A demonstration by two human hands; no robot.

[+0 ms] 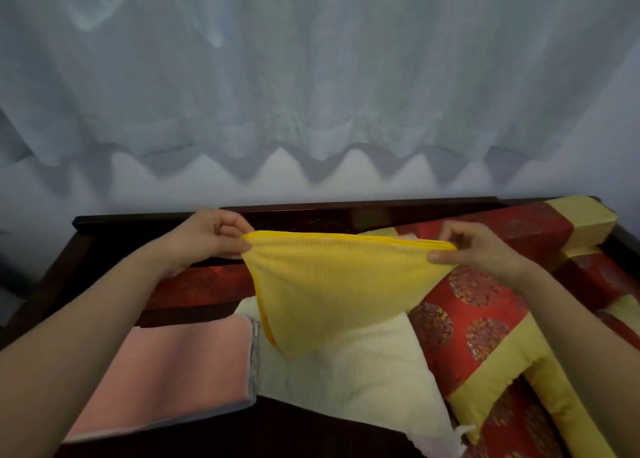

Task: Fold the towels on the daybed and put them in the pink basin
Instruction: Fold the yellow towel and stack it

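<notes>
While it hangs above the daybed (104, 236), the yellow towel (332, 284) is pinched by both hands' fingers (242, 246) at its top corners.

1. A sheer white curtain (311, 76) fills the upper half of the view; its wavy hem hangs just above the back rail of the daybed.
2. A pale wall (86, 187) shows below that hem.
3. The daybed (104, 222) has a dark, glossy wooden frame.
4. Red cushions with round patterned medallions and yellow-green bands (485, 319) lie along its right side.
5. The light is soft, cool and dim.
</notes>
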